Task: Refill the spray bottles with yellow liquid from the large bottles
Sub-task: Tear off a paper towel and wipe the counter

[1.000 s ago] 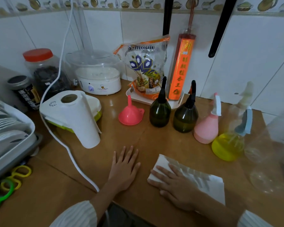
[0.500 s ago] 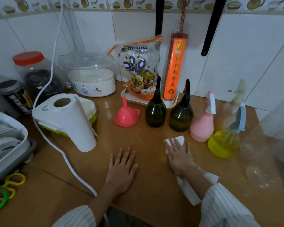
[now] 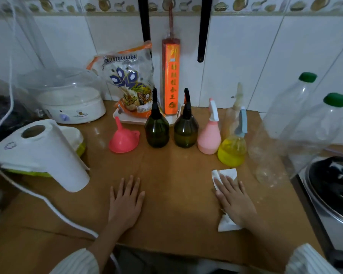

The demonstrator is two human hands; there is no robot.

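Several spray bottles stand in a row on the brown table [image 3: 172, 194]: two dark green ones [image 3: 156, 131] [image 3: 186, 133], a pink one [image 3: 209, 138], a clear one with yellow liquid and a blue trigger [image 3: 232, 150], and a pale clear one [image 3: 233, 115] behind. A pink funnel [image 3: 123, 138] sits upside down to their left. Two large clear bottles with green caps [image 3: 285, 115] [image 3: 321, 131] stand at the right and look empty. My left hand [image 3: 126, 202] lies flat on the table. My right hand [image 3: 234, 198] presses flat on a white paper towel [image 3: 225, 175].
A paper towel roll [image 3: 44, 153] lies on a green-rimmed container at left, with a white cord [image 3: 48, 204] across the table. A white steamer [image 3: 67, 99], a snack bag [image 3: 129, 84] and an orange incense pack [image 3: 171, 80] stand by the tiled wall. A dark pot [image 3: 337, 186] sits at the right.
My right hand has slid the paper towel across the table, forward toward the bottles and then right. The left hand has stayed flat in place.
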